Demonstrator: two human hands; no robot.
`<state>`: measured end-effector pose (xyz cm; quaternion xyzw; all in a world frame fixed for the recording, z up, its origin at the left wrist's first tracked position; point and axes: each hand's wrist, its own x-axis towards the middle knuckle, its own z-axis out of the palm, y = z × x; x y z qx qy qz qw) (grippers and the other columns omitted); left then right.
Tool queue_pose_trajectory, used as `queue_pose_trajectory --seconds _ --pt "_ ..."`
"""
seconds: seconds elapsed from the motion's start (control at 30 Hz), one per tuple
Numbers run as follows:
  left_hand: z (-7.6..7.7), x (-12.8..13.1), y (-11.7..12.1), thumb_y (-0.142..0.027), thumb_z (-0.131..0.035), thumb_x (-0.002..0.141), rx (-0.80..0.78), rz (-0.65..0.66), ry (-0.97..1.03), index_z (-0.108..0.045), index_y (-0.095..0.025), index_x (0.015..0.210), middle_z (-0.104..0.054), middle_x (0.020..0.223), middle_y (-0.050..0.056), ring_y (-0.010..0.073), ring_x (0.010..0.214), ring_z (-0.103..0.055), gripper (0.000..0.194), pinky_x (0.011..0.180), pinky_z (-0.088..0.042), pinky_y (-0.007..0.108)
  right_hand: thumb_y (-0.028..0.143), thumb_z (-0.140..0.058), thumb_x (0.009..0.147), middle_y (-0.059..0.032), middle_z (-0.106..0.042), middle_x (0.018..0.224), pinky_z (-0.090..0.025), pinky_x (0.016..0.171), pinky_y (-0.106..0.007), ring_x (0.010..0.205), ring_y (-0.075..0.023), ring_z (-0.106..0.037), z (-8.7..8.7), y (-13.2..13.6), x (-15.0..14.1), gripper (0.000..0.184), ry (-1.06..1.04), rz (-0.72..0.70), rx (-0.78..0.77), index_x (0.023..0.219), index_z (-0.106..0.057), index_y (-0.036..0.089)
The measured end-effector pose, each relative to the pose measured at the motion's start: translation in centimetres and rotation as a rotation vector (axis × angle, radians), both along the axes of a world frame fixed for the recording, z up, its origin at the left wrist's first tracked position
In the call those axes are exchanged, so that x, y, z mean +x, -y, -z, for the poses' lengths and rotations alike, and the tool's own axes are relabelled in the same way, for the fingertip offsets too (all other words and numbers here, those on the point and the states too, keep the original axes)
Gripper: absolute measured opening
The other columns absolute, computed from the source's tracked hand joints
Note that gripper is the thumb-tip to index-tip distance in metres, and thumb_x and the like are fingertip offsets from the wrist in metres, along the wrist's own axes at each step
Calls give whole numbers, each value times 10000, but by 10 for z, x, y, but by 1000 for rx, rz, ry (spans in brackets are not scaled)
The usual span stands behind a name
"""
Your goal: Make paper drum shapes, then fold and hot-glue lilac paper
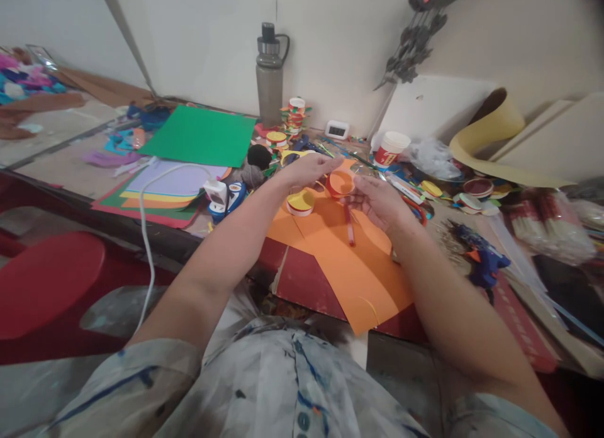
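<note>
My right hand [376, 201] grips the right side of a shallow round orange cup piece [340, 185] with a red outer wall. My left hand [309, 170] arches over from the left, its fingers together at the cup piece's far edge; its fingertips are partly blurred. Just below the left hand stands a similar short cup piece with a yellow top [301, 202]. A red-capped pen or glue tube [350, 227] lies below the right fingers. Beneath everything are orange paper sheets [358, 271], one jutting past the table's front edge.
Left are a green sheet [201, 136], stacked coloured paper [163, 189] and a white-corded power plug [216, 194]. Behind stand a water bottle [270, 79], a decorated cup stack [296, 116] and a paper cup [391, 150]. A blue glue gun [488, 262] lies right; a red stool [51, 280] stands left.
</note>
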<state>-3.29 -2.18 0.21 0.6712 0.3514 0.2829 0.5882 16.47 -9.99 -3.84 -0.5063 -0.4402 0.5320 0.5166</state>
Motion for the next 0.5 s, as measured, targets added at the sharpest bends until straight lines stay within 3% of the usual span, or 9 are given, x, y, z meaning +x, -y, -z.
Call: queue_pose_trajectory --seconds 0.17,0.33,0.5 --pt "-3 -3 -5 -391 -933 951 2 -69 32 -732 -148 898 -664 756 -22 62 626 -600 320 594 -453 193 659 -774 974 -43 -767 916 -617 716 -298 772 -172 -750 4 -9 11 431 232 112 141 1009 -671 242" --pt "3 -13 -25 -345 -744 1115 -32 -289 184 -661 -180 926 -615 718 -41 53 601 -517 264 616 -375 218 407 -848 847 -159 -797 1263 -629 989 -519 1078 -311 -743 20 -22 28 377 871 221 354 1164 -748 228" --pt "11 -16 -35 -321 -603 1188 3 -371 156 -636 -182 941 -501 689 -59 60 591 -420 285 581 -262 248 328 -855 803 -225 -741 1412 -546 1148 -653 1333 -441 -655 44 -32 20 438 1154 144 411 1216 -765 217"
